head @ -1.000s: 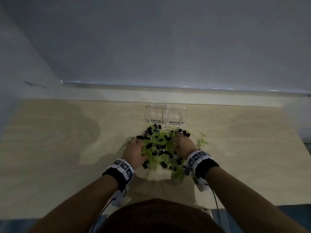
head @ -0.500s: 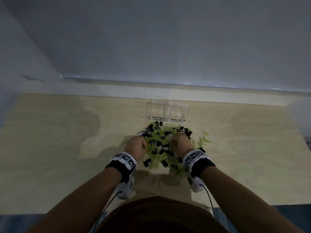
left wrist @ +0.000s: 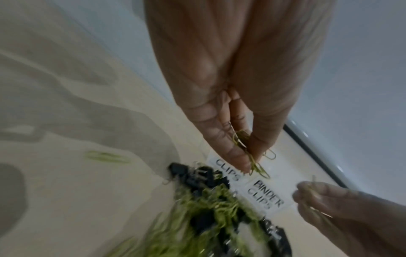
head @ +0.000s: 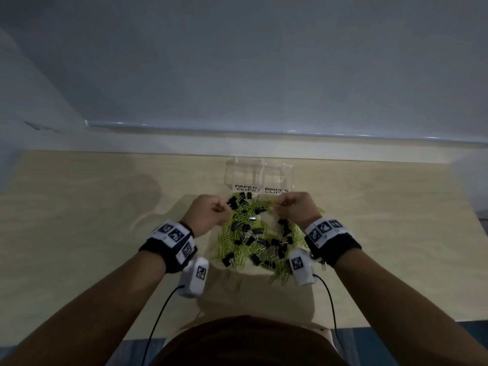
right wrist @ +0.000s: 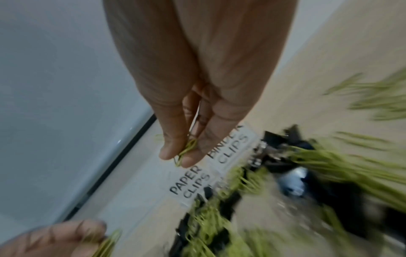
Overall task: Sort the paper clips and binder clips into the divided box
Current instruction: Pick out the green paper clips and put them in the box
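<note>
A heap of green paper clips (head: 237, 241) mixed with black binder clips (head: 257, 231) lies on the wooden table, just in front of a clear divided box (head: 258, 175) labelled PAPER CLIPS on the left and BINDER CLIPS on the right. My left hand (head: 208, 213) is raised over the heap's left side and pinches a few green paper clips (left wrist: 250, 151) between thumb and fingers. My right hand (head: 293, 210) hovers at the heap's right, close to the box front, pinching green paper clips (right wrist: 186, 149). Both box compartments look empty.
The light wooden table (head: 92, 233) spreads wide to both sides of the heap. A grey wall with a pale ledge (head: 264, 132) runs behind the box. A few stray paper clips (head: 237, 282) lie near the table's front edge.
Both hands have lifted out of the heap and moved apart and forward toward the box, each now pinching green paper clips. The camera has tilted a little.
</note>
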Demonstrator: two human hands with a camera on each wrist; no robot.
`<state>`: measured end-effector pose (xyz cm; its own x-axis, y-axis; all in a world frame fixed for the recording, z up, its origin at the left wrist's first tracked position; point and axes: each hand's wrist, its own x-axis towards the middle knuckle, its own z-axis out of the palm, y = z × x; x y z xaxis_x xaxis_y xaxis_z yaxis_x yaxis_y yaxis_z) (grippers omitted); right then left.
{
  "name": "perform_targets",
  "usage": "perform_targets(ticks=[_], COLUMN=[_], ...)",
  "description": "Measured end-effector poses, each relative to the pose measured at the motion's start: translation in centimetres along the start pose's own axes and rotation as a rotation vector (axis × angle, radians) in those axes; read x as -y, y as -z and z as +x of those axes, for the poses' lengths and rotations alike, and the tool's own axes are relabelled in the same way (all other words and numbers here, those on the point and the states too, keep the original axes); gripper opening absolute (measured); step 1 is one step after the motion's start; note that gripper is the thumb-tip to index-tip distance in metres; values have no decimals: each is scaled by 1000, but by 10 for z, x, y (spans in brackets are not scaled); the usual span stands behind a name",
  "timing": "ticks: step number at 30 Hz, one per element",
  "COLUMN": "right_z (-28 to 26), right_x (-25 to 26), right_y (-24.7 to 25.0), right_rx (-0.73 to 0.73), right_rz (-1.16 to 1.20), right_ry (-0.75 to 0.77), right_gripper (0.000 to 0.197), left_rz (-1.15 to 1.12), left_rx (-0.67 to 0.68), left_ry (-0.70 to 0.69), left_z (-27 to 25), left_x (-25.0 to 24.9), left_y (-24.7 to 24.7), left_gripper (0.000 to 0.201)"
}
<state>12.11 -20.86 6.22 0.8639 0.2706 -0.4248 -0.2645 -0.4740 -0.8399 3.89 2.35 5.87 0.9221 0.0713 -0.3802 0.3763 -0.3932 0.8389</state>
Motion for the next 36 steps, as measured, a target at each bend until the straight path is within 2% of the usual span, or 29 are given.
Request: perform_targets(ticks=[5,7,9,11,12,14,16,18,21,24,27,29,31,36], right_z=[48,69,85,88,84,67,44,25,10,4,6,11,14,12], right_x=[48,62,70,71,68,59,40,13,-24,-34,-34,-34,-34,-30], right_y=[-15,-23,-31,-35,-35,-30,-22,-15,-10,-13,-22,-30,-36,-37], right_rx=[-107,-156,-156,-128,-119,-118,-100,-8,173,286,338,335,337,318], right_rz=[-78,-176,-335,-471,-512,-533,-550,-637,-709,-778,-860,-893,-882,-844], right_ry=[63,59,82,106,123,197,298,309,230,356,330,293,243,207], right_gripper=[6,9,16,27,30,30,23,19,24,26,44,54,53,19], left_rz=[32,150,242,260,259,279,305,337,364,405,477,532,547,545], left_rx=[-152,-228,-271,-245,-231,-196,-181,-137,-2,93,69,38,9,-2], left_ry=[-8,27,39,33,12,-59,-142,-165,-87,-46,-28,5,49,97], left_z=[53,76,89,93,91,75,50,22,-11,-27,-29,-25,-18,-10], left_x=[-44,-58,-69,-71,-68,-57,-40,-14,29,53,57,53,48,38], left_y=[-5,-10,-13,-15,-14,-13,-12,-13,-19,-27,-38,-47,-55,-64], left_gripper=[11,24,28,13,12,28,29,23,16,32,58,64,60,24])
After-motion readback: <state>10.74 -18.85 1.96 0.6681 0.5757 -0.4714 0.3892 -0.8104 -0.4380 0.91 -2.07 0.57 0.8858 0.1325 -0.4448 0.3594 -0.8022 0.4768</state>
